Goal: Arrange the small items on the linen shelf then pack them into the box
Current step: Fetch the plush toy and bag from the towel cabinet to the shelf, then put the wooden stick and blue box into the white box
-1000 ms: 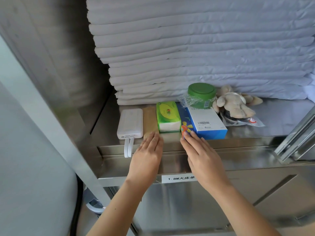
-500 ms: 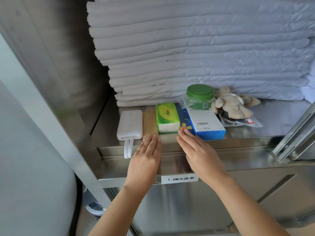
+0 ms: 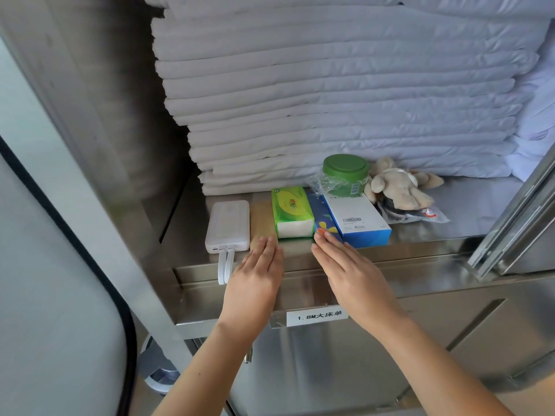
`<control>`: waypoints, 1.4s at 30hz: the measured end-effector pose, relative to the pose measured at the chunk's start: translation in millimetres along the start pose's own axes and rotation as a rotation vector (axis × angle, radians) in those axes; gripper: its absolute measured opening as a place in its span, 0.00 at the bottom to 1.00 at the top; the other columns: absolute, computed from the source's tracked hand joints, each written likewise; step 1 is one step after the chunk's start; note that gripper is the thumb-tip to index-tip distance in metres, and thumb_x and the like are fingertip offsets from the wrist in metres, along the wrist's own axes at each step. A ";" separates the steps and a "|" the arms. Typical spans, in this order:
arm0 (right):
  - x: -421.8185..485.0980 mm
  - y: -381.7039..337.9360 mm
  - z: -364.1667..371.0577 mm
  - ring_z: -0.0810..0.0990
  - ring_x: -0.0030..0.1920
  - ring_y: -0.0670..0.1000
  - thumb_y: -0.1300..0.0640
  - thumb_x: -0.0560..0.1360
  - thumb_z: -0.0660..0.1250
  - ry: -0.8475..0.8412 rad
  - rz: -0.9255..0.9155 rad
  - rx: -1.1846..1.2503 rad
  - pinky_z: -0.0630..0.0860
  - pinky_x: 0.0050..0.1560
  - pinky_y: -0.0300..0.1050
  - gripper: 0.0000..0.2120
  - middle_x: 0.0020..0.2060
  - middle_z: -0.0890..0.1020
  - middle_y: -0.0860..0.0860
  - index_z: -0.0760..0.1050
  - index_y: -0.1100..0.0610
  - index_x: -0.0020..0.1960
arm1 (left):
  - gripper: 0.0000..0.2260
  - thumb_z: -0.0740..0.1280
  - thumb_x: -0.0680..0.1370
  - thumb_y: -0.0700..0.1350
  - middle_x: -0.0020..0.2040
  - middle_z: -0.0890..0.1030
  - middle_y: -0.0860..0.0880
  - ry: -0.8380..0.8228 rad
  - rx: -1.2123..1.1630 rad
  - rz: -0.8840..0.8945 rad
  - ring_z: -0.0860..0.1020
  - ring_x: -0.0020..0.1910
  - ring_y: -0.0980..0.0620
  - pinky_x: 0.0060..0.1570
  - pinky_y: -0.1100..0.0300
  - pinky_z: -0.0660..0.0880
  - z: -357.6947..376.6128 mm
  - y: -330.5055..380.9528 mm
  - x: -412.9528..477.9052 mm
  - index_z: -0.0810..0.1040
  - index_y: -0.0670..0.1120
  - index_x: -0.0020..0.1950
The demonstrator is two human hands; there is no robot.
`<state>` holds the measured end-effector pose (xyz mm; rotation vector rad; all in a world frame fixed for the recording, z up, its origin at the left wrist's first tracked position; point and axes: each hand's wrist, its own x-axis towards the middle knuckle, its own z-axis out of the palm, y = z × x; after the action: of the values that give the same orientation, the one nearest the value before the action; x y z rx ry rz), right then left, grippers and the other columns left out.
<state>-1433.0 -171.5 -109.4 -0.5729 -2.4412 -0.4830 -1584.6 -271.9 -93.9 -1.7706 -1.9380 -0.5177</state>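
One stack of folded white sheets (image 3: 330, 100) at 12 o'clock on one stainless steel shelf (image 3: 480, 205); one each: blue-and-white carton (image 3: 357, 220), green tissue pack (image 3: 291, 210), white power bank (image 3: 229, 223), tan flat pad (image 3: 262, 220), dark-blue flowered box (image 3: 322, 219), green-lidded jar (image 3: 345, 175), beige plush toy (image 3: 396, 187). Two hands, fingers straight: left hand (image 3: 255, 283) touches the tan flat pad, right hand (image 3: 357, 280) the dark-blue flowered box. Nothing has moved since the earlier frames.

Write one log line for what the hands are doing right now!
step: arranging row | left hand: flat, touching tan pad | right hand: flat, touching dark blue box | tissue pack: between pad and box
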 end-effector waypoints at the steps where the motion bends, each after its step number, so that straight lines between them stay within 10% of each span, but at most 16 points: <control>1: -1.4 -0.5 0.1 0.79 0.57 0.58 0.71 0.55 0.77 0.013 0.000 0.000 0.77 0.53 0.54 0.28 0.56 0.80 0.60 0.79 0.66 0.55 | 0.22 0.75 0.54 0.24 0.48 0.83 0.37 0.005 -0.007 0.003 0.82 0.47 0.38 0.34 0.51 0.81 -0.1 -0.2 -1.0 0.82 0.32 0.47; 7: -10.9 -8.6 0.1 0.78 0.58 0.58 0.71 0.68 0.59 0.112 -0.041 -0.052 0.70 0.60 0.53 0.18 0.57 0.80 0.60 0.79 0.65 0.55 | 0.13 0.69 0.64 0.28 0.49 0.82 0.37 0.010 -0.051 0.017 0.82 0.48 0.38 0.36 0.50 0.81 -5.4 -1.1 -9.2 0.82 0.32 0.48; 14: -8.7 -18.3 -11.9 0.79 0.57 0.59 0.73 0.58 0.74 0.053 0.023 -0.031 0.75 0.55 0.57 0.24 0.57 0.79 0.62 0.79 0.67 0.54 | 0.17 0.57 0.66 0.28 0.50 0.82 0.36 0.055 -0.046 0.048 0.81 0.49 0.37 0.36 0.50 0.81 -5.8 -6.0 -10.4 0.82 0.32 0.49; 32: -8.5 4.2 -31.8 0.79 0.57 0.60 0.75 0.56 0.76 0.073 -0.004 0.092 0.78 0.51 0.57 0.27 0.56 0.79 0.62 0.79 0.67 0.55 | 0.19 0.74 0.56 0.23 0.48 0.83 0.38 0.037 -0.016 -0.031 0.82 0.47 0.39 0.33 0.54 0.80 -25.3 15.0 0.5 0.83 0.33 0.45; 42: -21.0 7.3 -49.9 0.79 0.55 0.62 0.75 0.56 0.75 0.110 -0.053 0.164 0.78 0.50 0.59 0.25 0.55 0.80 0.63 0.79 0.69 0.54 | 0.20 0.51 0.70 0.33 0.51 0.82 0.39 0.158 0.012 -0.028 0.81 0.50 0.40 0.39 0.53 0.80 -41.5 42.9 -9.0 0.82 0.34 0.49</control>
<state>-1391.3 -194.2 -82.3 -0.4033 -2.3685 -0.3222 -1538.0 -298.4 -66.2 -1.6445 -1.8554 -0.6348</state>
